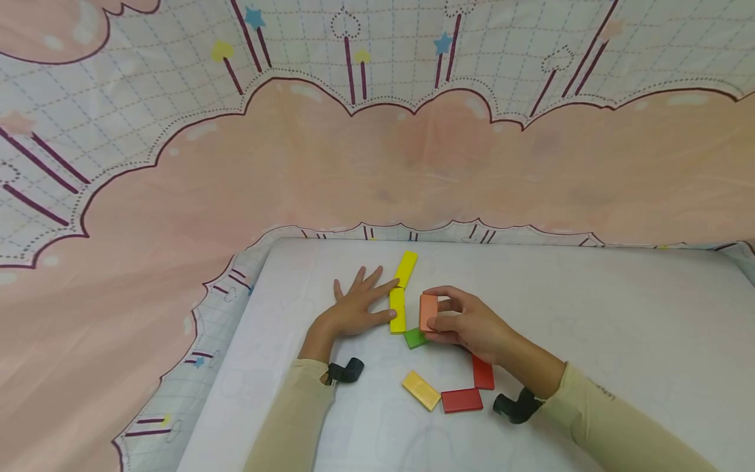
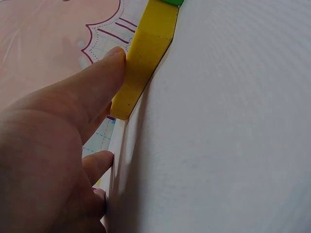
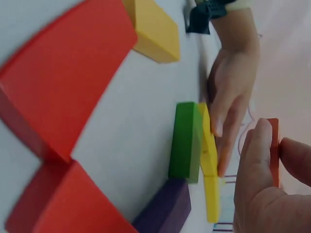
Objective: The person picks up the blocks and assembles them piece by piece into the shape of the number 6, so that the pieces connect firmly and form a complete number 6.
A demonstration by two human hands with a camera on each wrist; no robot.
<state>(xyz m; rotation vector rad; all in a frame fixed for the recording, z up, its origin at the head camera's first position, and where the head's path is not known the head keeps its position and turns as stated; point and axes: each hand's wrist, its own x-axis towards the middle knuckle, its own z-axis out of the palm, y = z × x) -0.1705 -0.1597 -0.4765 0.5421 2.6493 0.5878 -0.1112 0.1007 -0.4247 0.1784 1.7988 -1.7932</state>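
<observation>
My right hand (image 1: 478, 328) pinches an orange block (image 1: 428, 312) between thumb and fingers, raised over the table beside a row of blocks. With fingers spread, my left hand (image 1: 352, 311) lies at the left side of the row. Its thumb touches the near yellow block (image 2: 146, 53), and its index fingertip is right where that block meets the far yellow block (image 1: 406, 267). A green block (image 3: 184, 141) continues the row at the near end, partly covered by the right hand in the head view. After it comes a dark purple block (image 3: 167, 208), visible in the right wrist view.
Two red blocks, one upper (image 1: 483, 372) and one lower (image 1: 463, 400), and a golden-yellow block (image 1: 421, 391) curve round on the near side. The white table (image 1: 619, 341) ends at a patterned cloth (image 1: 377, 164) behind and to the left. Each wrist wears a black camera.
</observation>
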